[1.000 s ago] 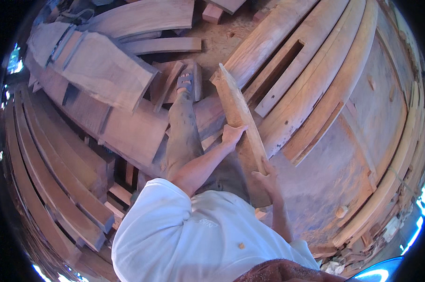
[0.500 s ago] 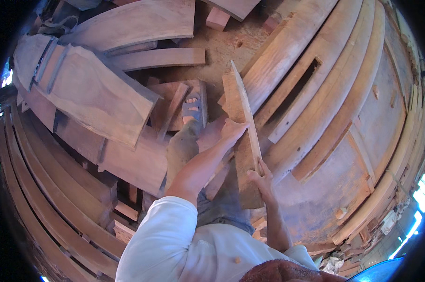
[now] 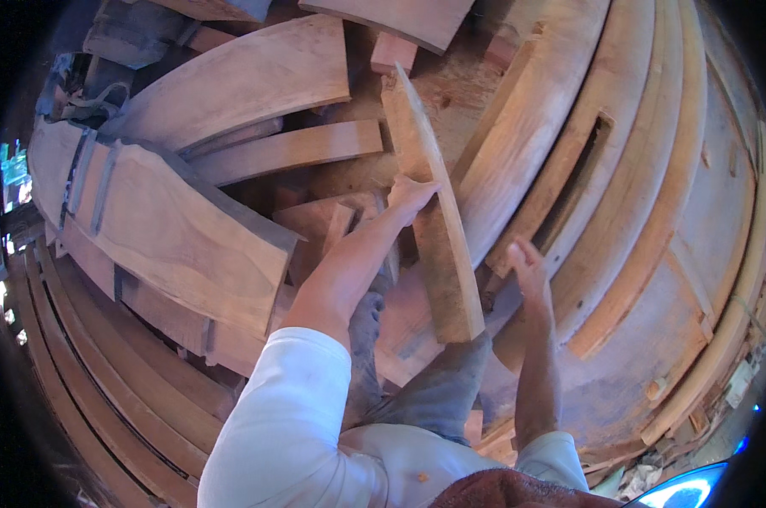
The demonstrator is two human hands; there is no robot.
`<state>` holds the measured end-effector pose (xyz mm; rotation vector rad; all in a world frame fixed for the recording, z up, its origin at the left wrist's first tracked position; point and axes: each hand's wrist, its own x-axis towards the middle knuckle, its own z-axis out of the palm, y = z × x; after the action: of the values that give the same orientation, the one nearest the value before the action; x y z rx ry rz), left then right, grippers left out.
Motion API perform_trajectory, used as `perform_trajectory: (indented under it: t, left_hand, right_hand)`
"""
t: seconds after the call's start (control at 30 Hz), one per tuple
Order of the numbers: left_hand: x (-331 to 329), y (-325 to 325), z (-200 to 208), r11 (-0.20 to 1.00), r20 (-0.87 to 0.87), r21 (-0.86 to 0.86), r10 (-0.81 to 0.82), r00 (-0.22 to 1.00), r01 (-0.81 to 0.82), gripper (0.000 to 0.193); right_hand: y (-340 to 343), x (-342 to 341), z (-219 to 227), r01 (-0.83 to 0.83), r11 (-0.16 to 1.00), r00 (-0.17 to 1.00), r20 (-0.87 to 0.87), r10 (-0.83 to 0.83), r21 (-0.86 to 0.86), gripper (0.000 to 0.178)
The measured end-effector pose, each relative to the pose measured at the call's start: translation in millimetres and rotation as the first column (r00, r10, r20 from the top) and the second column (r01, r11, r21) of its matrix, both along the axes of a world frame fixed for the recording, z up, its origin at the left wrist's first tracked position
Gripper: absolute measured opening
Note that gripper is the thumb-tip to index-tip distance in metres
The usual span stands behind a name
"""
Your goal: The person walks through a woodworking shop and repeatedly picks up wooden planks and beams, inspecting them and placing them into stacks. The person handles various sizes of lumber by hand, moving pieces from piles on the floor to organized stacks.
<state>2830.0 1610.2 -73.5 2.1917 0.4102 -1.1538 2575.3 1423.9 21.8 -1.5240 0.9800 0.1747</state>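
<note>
Left hand [image 3: 410, 195] grips the long wooden plank [image 3: 429, 229] mid-length, right hand [image 3: 529, 267] hangs open beside it; it looks stiff, heavy, rough-edged, best held by both edges.

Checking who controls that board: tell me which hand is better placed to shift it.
Left, probably. The left hand grips the board at its edge; the right hand hangs open beside it, not touching.

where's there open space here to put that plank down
The left hand holds the plank; the right hand is open beside it. Barest patch: the sawdusty ground past the plank's far end, by a small block. The broad slab on the right is also bare. Left is crowded with stacked curved boards.
</note>
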Motion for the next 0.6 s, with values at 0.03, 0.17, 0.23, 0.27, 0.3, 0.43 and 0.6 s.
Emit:
perform_trajectory:
  t: [0.03, 0.17, 0.23, 0.27, 0.3, 0.43, 0.6]
  left_hand:
    - [7.7, -4.5, -6.6, 1.000, 0.014, -0.005, -0.006, 1.000, 0.006, 0.099]
    - [24.1, -4.2, -38.1, 1.000, 0.126, -0.005, 0.005, 0.992, -0.005, 0.095]
    - [28.8, -4.0, -49.0, 0.999, 0.174, 0.047, 0.014, 0.985, -0.022, 0.095]
    - [30.6, -4.7, -52.6, 0.999, 0.170, 0.040, 0.029, 0.985, -0.036, 0.096]
    - [32.3, -4.6, -55.9, 0.998, 0.166, 0.034, 0.049, 0.985, -0.055, 0.098]
    - [44.1, -0.6, -64.7, 0.989, 0.137, -0.112, 0.109, 0.985, -0.094, 0.106]
    - [35.4, 31.3, -82.8, 0.993, 0.124, -0.060, 0.105, 0.987, -0.098, 0.103]
  right_hand:
    - [-16.1, 9.2, -31.0, -0.012, 0.996, 0.998, 0.053, 0.017, -0.091, 0.055]
    - [-54.4, 81.8, -100.7, -0.120, 0.918, 0.993, -0.057, 0.106, -0.378, 0.062]
    - [-67.7, 119.7, -128.0, -0.237, 0.794, 0.971, -0.135, 0.195, -0.559, 0.066]
    - [-74.4, 135.5, -147.2, -0.290, 0.707, 0.957, -0.181, 0.227, -0.645, 0.067]
    - [-79.6, 146.7, -163.6, -0.342, 0.605, 0.938, -0.230, 0.258, -0.719, 0.069]
    - [-130.8, 170.1, -250.5, -0.225, 0.502, 0.957, -0.094, 0.274, -0.835, 0.077]
    - [-75.8, 180.8, -253.8, -0.535, 0.076, 0.845, -0.531, 0.066, -0.842, 0.088]
